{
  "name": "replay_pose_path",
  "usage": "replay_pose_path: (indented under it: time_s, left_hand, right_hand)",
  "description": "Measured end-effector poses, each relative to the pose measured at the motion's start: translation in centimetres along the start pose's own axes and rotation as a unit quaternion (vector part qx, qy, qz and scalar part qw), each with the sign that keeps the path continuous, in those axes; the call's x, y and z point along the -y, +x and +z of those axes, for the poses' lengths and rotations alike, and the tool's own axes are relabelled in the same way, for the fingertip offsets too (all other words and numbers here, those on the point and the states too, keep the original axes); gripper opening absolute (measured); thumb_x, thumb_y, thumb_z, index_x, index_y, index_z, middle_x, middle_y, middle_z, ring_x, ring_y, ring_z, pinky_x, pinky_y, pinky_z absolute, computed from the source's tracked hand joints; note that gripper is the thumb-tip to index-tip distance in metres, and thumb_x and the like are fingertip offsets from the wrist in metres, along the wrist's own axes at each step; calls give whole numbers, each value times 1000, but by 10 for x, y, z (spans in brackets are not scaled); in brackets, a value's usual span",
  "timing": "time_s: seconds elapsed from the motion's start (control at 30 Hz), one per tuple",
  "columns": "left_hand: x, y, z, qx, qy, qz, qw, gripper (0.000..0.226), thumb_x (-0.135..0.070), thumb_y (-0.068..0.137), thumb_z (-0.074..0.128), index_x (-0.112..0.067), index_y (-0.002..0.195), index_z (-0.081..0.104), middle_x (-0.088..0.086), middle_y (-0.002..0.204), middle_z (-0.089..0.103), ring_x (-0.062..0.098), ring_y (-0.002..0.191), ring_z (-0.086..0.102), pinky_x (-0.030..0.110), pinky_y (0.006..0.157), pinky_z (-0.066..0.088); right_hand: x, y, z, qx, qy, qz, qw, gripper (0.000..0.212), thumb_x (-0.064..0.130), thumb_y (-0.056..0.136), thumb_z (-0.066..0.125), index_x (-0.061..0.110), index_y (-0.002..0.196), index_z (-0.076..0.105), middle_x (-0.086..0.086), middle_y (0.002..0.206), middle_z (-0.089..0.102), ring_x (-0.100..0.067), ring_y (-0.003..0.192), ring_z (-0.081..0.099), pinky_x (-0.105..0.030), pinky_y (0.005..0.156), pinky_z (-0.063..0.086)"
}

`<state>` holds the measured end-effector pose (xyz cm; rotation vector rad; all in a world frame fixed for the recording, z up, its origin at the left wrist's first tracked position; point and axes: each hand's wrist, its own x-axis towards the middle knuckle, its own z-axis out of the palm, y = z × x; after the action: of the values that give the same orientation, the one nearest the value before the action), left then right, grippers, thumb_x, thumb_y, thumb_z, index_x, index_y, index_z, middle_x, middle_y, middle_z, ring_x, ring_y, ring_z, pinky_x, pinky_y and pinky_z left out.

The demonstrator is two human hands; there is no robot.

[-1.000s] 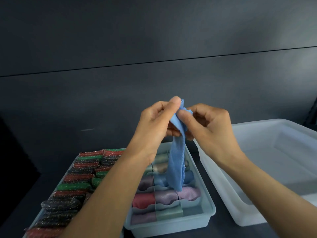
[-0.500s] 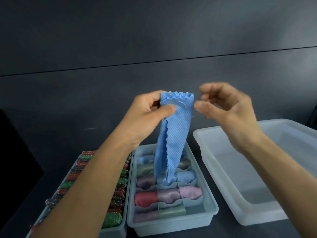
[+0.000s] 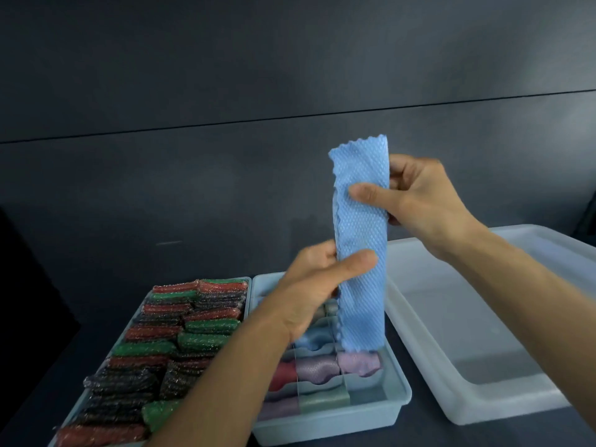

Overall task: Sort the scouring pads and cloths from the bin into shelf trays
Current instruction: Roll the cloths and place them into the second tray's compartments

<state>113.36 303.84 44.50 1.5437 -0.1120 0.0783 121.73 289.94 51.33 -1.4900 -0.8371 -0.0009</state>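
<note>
Blue waffle-textured cloth (image 3: 361, 221), folded into a long narrow strip, hangs upright between both hands above the trays. The left hand (image 3: 317, 291) pinches its lower middle, thumb across the front and fingers behind. The right hand (image 3: 419, 201) pinches it higher up, thumb pressed on the front and fingers curled behind the edge. The strip's zigzag lower end dangles over the pale divided tray (image 3: 400, 398), where rolled cloths (image 3: 319, 366) in pink, lilac, green and blue sit in compartments. Just to the left, touching it, a second tray (image 3: 248, 282) is packed with red, green and black glittery scouring pads (image 3: 167, 343). To the right lies the translucent white bin (image 3: 451, 382). Behind everything stands a dark grey wall (image 3: 225, 75).
</note>
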Motion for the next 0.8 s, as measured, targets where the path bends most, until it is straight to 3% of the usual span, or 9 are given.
replay_pose_path:
  time_s: [0.1,0.17,0.33,0.47,0.53,0.6,0.7,0.77,0.8]
  left_hand:
    - [9,3,11,-71,0,-50,996,29,-29,88,70,-4,102,73,10,102,76,22,93,73,31,84,58]
    - [10,7,8,-110,-10,-81,991,27,-31,92,65,-6,95,74,6,92,77,16,80,73,23,70,57]
    - [9,14,-5,-139,-100,-124,977,27,-23,97,56,-1,103,71,12,97,74,17,75,71,26,69,57]
    - [2,15,-15,-94,-239,-186,948,40,-31,101,36,-2,107,63,11,87,69,19,71,67,27,68,55]
    - [2,14,-19,-74,-250,-202,944,58,-50,98,34,-4,118,63,16,94,69,27,79,67,35,75,54]
    - [5,14,-20,-63,-230,-195,952,64,-59,94,41,-4,112,68,15,93,72,27,76,70,36,72,57]
    - [10,14,-19,-98,-188,-169,963,40,-30,94,56,1,118,66,17,100,69,24,75,70,35,70,59]
    - [13,14,-18,-112,-191,-174,959,33,-18,94,54,2,119,64,17,97,68,24,77,69,34,71,59]
    - [17,15,-18,-114,-198,-182,956,32,-17,94,53,2,118,64,17,99,68,25,81,68,35,75,58]
  right_hand:
    - [3,-1,-1,-3,-48,-36,998,21,7,81,74,-2,99,68,-9,91,75,-22,83,73,-32,70,60]
    - [5,-4,-2,4,-62,-66,996,19,6,81,74,0,98,68,-8,92,74,-22,85,72,-34,74,59]
    - [-2,-26,-3,60,-87,-139,985,19,3,75,77,17,79,66,16,76,70,2,73,66,-15,70,50]
    - [-39,-48,2,106,-290,-209,928,12,16,75,64,21,83,71,14,94,73,-11,92,69,-39,77,55]
    - [-53,-52,2,125,-350,-246,895,19,17,72,64,20,88,74,13,104,72,-8,106,66,-42,83,53]
    - [-60,-55,0,158,-368,-267,877,26,25,73,71,17,97,74,8,115,70,-8,115,61,-42,92,51]
    - [-67,-60,-3,224,-431,-283,827,57,47,74,73,16,122,64,-1,137,56,-14,132,48,-35,111,37]
    - [-73,-59,-1,221,-467,-319,795,54,27,80,71,17,130,54,-3,142,50,-17,134,43,-31,113,32]
    - [-75,-60,1,190,-454,-319,810,49,13,79,66,18,126,53,-1,139,53,-17,129,48,-30,109,36]
